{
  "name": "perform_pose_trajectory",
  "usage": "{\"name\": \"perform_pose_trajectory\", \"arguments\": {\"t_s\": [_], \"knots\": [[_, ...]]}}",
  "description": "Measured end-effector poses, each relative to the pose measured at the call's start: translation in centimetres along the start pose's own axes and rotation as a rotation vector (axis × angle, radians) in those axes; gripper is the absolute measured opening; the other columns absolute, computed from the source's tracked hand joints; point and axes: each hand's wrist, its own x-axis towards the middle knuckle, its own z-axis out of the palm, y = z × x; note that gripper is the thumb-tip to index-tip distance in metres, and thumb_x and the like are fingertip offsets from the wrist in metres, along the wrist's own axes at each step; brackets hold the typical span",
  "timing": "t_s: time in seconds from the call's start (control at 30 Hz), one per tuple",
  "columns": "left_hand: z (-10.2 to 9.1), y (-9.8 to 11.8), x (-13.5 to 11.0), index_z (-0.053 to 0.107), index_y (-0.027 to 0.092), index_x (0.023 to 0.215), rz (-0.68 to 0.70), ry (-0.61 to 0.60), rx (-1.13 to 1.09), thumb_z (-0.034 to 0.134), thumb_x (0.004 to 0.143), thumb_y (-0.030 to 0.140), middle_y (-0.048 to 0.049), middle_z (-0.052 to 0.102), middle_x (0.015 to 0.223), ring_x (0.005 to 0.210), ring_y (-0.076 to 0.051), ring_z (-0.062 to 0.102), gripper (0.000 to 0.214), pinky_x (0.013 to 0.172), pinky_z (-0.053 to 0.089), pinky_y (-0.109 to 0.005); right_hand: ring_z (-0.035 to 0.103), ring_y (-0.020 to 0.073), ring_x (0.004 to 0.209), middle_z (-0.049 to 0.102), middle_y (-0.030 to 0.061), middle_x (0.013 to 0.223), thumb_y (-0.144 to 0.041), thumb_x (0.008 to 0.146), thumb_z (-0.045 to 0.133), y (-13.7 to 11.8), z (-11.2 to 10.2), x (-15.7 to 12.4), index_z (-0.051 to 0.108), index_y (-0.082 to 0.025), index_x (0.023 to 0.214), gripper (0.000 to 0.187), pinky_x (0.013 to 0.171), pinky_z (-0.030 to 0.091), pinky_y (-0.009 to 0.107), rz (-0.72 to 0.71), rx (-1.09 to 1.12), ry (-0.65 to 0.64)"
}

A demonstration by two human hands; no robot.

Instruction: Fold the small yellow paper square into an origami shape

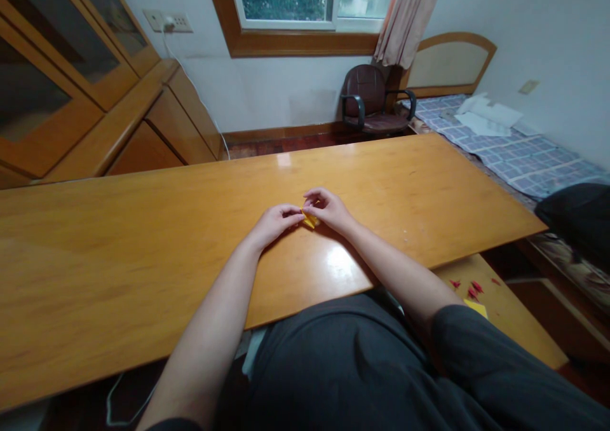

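Note:
Between my two hands is a small folded piece of yellow paper [309, 221], just over the wooden table [157, 253]. The fingertips of my left hand [279, 222] pinch its left side. My right hand [328, 210] grips it from the right and above, thumb and index finger pressed together on the paper. Fingers cover much of the paper, so its folded shape cannot be fully made out.
A lower board [515, 316] at the right bears several small red folded pieces [475, 289] and a yellow paper sheet [476, 307]. Beyond the table stand an office chair [366, 97] and a bed [519, 145]. A black bag [576, 221] lies at right; a cabinet [128, 126] stands left.

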Motion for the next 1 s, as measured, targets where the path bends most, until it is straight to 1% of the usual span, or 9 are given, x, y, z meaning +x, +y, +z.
{"name": "perform_pose_trajectory", "arguments": {"t_s": [0.23, 0.4, 0.6, 0.7, 0.83, 0.93, 1.0], "knots": [[0.2, 0.0, 0.03, 0.074, 0.016, 0.088, -0.026, 0.024, 0.007, 0.075, 0.074, 0.042, -0.0008, 0.062, 0.065, 0.051, -0.01, 0.047, 0.03, 0.048, 0.031, -0.022, 0.066, 0.0141, 0.079, 0.069, 0.0009, 0.085, -0.037, 0.073, 0.078, -0.07, 0.03, 0.02, 0.062, -0.02, 0.103, 0.038, 0.075, 0.054, 0.029, 0.029, 0.01, -0.022], [0.27, -0.09, 0.09, 0.074, 0.016, 0.089, -0.014, 0.036, -0.019, 0.075, 0.075, 0.043, -0.0027, 0.065, 0.07, 0.057, -0.011, 0.052, 0.03, 0.052, 0.036, -0.022, 0.066, 0.0141, 0.079, 0.069, 0.0014, 0.085, -0.037, 0.073, 0.079, -0.17, -0.03, 0.03, 0.063, -0.019, 0.102, 0.037, 0.075, 0.054, 0.029, 0.035, 0.03, -0.016], [0.38, 0.09, -0.07, 0.072, 0.015, 0.089, -0.039, 0.056, -0.078, 0.075, 0.076, 0.05, -0.0013, 0.062, 0.064, 0.053, -0.01, 0.051, 0.037, 0.05, 0.035, -0.022, 0.065, 0.0144, 0.08, 0.068, 0.0008, 0.084, -0.042, 0.07, 0.081, 0.1, -0.08, 0.24, 0.064, -0.02, 0.103, 0.044, 0.076, 0.055, 0.029, 0.048, 0.06, -0.005], [0.41, -0.11, 0.03, 0.07, 0.015, 0.087, -0.017, 0.088, -0.078, 0.075, 0.075, 0.05, -0.0007, 0.062, 0.064, 0.053, -0.01, 0.052, 0.037, 0.05, 0.037, -0.021, 0.065, 0.0151, 0.082, 0.068, 0.0015, 0.086, -0.044, 0.07, 0.081, 0.19, -0.04, 0.26, 0.063, -0.02, 0.105, 0.046, 0.077, 0.055, 0.03, 0.051, 0.075, -0.004], [0.37, -0.38, 0.23, 0.068, 0.016, 0.085, 0.011, 0.14, -0.081, 0.075, 0.075, 0.051, 0.0003, 0.061, 0.063, 0.052, -0.01, 0.052, 0.037, 0.049, 0.039, -0.021, 0.065, 0.0155, 0.085, 0.067, 0.0028, 0.092, -0.047, 0.075, 0.077, -0.04, -0.02, 0.1, 0.063, -0.021, 0.108, 0.044, 0.077, 0.057, 0.029, 0.046, 0.077, -0.012], [0.27, -0.44, 0.26, 0.067, 0.016, 0.085, 0.01, 0.179, -0.11, 0.076, 0.074, 0.051, 0.0012, 0.06, 0.062, 0.051, -0.009, 0.052, 0.038, 0.048, 0.039, -0.021, 0.065, 0.0162, 0.092, 0.066, 0.0047, 0.1, -0.048, 0.081, 0.072, -0.42, -0.04, -0.01, 0.062, -0.02, 0.111, 0.042, 0.08, 0.057, 0.029, 0.032, 0.057, -0.015], [0.14, -0.56, 0.3, 0.066, 0.016, 0.086, 0.007, 0.212, -0.14, 0.075, 0.074, 0.052, 0.0021, 0.059, 0.061, 0.05, -0.009, 0.051, 0.039, 0.047, 0.039, -0.02, 0.064, 0.0172, 0.097, 0.066, 0.0058, 0.105, -0.048, 0.082, 0.07, -0.54, -0.03, -0.01, 0.061, -0.021, 0.112, 0.042, 0.082, 0.058, 0.031, 0.022, 0.04, -0.015]]}}
